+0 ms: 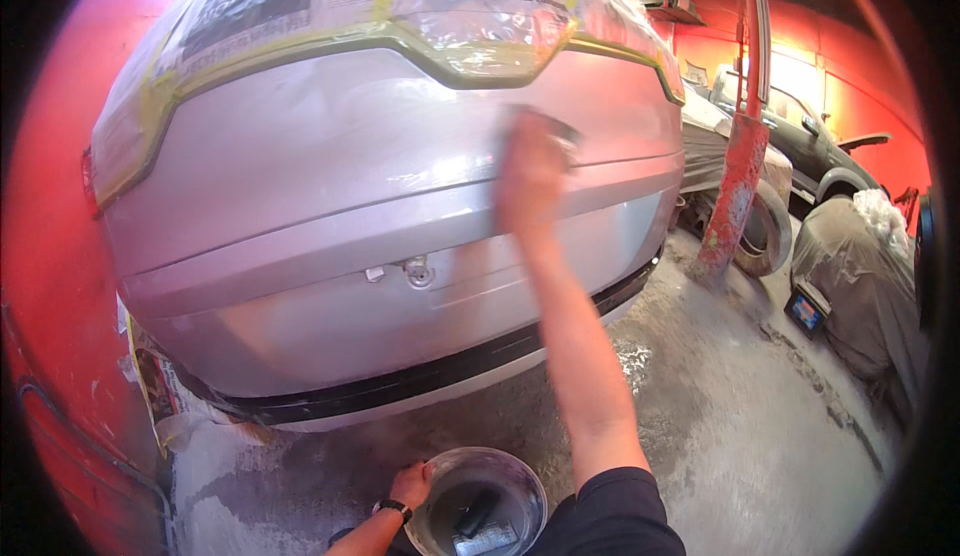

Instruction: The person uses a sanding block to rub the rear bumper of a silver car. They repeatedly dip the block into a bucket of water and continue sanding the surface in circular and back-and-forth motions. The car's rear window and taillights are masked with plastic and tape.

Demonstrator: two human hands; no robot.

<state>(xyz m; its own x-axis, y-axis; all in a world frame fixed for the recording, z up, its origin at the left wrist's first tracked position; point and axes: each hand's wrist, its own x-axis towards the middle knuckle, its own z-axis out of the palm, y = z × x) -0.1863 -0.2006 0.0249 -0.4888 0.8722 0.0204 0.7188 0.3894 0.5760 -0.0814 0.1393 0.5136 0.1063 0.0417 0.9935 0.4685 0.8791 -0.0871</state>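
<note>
A silver-grey car's rear panel [330,146], wet and shiny in places, fills the middle of the view. My right hand [533,171] is stretched out against its right half, smeared by motion. Under its fingers shows the edge of a dark flat pad [556,126]; its exact kind is too blurred to tell. Low down, my left hand [411,483], with a dark band at the wrist, is closed on the rim of a round bucket [530,476]. Inside the bucket, dark water surrounds a black object [478,508] and a pale, flat piece [487,538].
Plastic and paper masking [400,6] edged with yellow-green tape covers the car's upper part. At right stand a red post [735,186], a tire [765,231], a battery [808,308], a covered heap [850,266] and another vehicle [800,121]. A red wall [60,186] runs along the left.
</note>
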